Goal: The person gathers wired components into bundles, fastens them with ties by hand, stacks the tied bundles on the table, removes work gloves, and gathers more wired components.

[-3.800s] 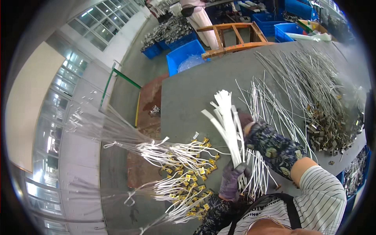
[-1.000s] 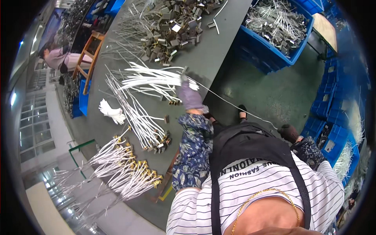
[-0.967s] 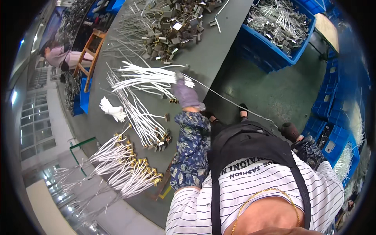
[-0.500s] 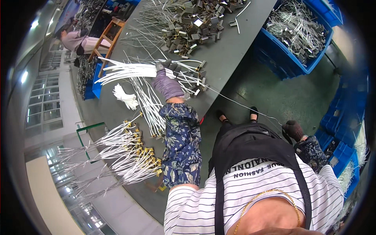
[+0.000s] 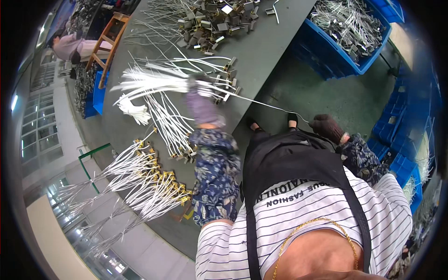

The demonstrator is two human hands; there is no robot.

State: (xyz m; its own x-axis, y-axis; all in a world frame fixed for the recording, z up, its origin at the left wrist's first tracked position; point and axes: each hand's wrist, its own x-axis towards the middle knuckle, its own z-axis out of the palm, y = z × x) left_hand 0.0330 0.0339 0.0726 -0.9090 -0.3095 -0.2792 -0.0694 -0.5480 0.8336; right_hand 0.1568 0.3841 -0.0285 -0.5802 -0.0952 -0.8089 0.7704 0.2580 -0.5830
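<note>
My left hand, in a purple glove and smeared by motion, is closed around a bundle of white sleeved wires above the grey table. Small metal-ended connectors stick out at the bundle's right end. From there a thin pale wire runs taut past the table edge to my right hand. That hand wears a dark brown glove, and its fingers are closed on the wire's far end. More white wires lie beneath the left hand, next to a short white bunch.
Yellow-ended wire bundles lie at the table's near left. A heap of grey connectors covers its far part. A blue crate of wired parts stands at far right, with blue bins lower down. Another person is beyond a wooden ladder.
My right hand has come up and leftward, nearer the table, still holding the wire. The left hand has shifted slightly with the bundle and is now blurred. The whole view has shifted a little.
</note>
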